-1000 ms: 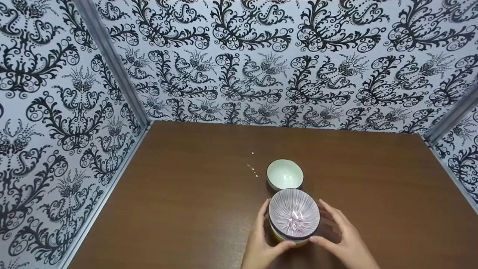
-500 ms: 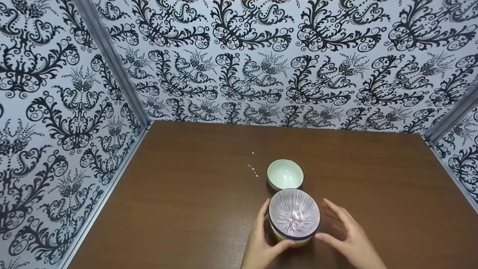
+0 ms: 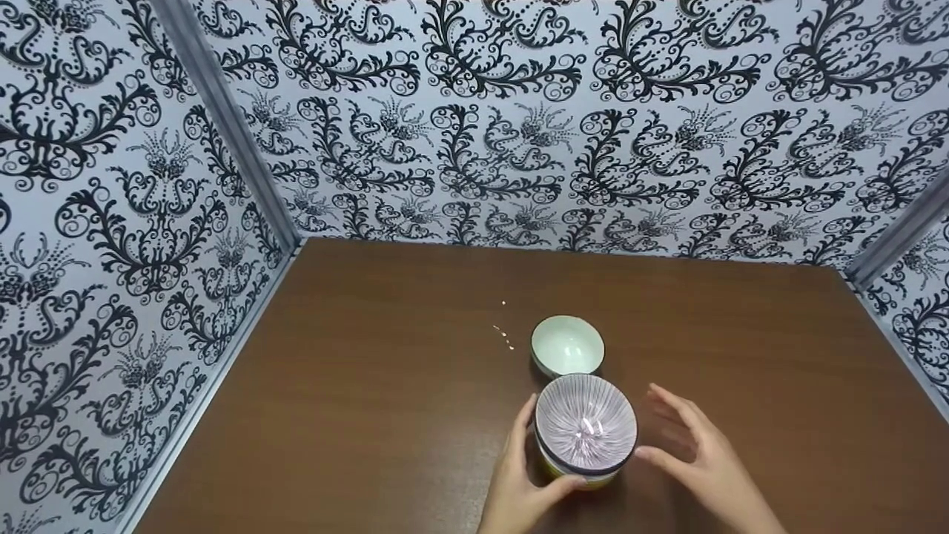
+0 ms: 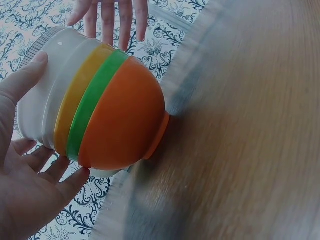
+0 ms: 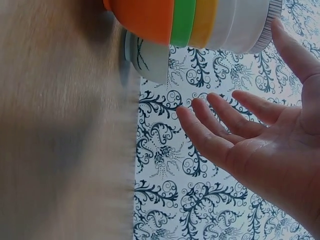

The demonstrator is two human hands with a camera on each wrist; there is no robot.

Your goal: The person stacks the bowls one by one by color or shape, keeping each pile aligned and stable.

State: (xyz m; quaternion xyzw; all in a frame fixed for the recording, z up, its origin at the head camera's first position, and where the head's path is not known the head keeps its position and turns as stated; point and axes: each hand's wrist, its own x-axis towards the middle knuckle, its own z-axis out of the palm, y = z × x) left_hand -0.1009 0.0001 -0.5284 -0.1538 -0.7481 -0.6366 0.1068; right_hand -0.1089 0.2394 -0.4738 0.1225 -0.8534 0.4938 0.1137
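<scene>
A stack of nested bowls stands upright on the table, topped by a bowl with fine purple-grey stripes inside [image 3: 586, 423]. Below it, the left wrist view shows whitish bowls, a yellow bowl [image 4: 77, 95], a green bowl [image 4: 97, 97] and an orange bowl [image 4: 125, 117] at the bottom. My left hand [image 3: 515, 475] holds the stack's left side, thumb in front and fingers round the side. My right hand [image 3: 700, 460] is at the stack's right with spread fingers; its thumb tip is close to the striped rim. Just behind the stack sits a pale green bowl [image 3: 567, 346].
The brown wooden table [image 3: 371, 386] has several small pale specks [image 3: 504, 337] left of the pale bowl. Walls with black scroll patterns [image 3: 504, 133] enclose the table at the back and sides.
My right hand has let go of the stack and moved a little to the right. The left hand and the bowls have stayed in place.
</scene>
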